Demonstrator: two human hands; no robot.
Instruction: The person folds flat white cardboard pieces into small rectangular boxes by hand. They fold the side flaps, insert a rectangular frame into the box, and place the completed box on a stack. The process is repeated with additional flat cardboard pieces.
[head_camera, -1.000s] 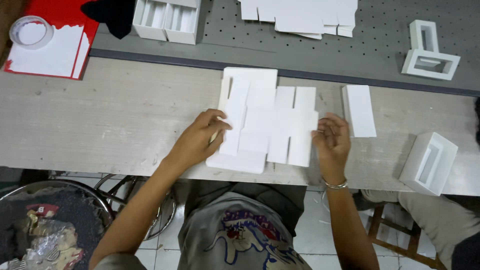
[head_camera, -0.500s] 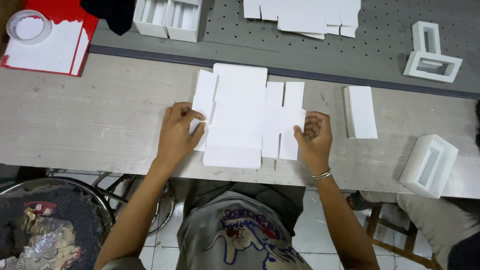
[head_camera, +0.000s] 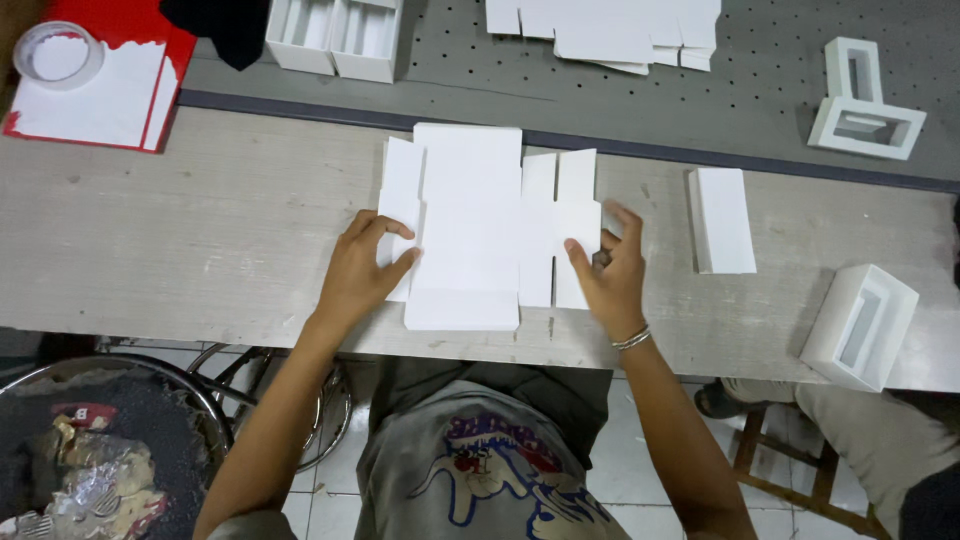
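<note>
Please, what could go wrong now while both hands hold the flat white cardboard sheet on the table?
1. The flat white cardboard sheet lies with its near end close to the wooden table edge; a pull could perhaps slide it off.
2. The left hand and right hand press only its side flaps, so a flap may crease wrongly.

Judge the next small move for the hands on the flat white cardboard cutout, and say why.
Probably fold up a side flap. The white cardboard cutout lies flat and unfolded on the wooden table. The left hand already pinches its left flap, and the right hand grips the right flaps at the edge. Folded white boxes, such as the open box to the right, suggest the shape it takes.
</note>
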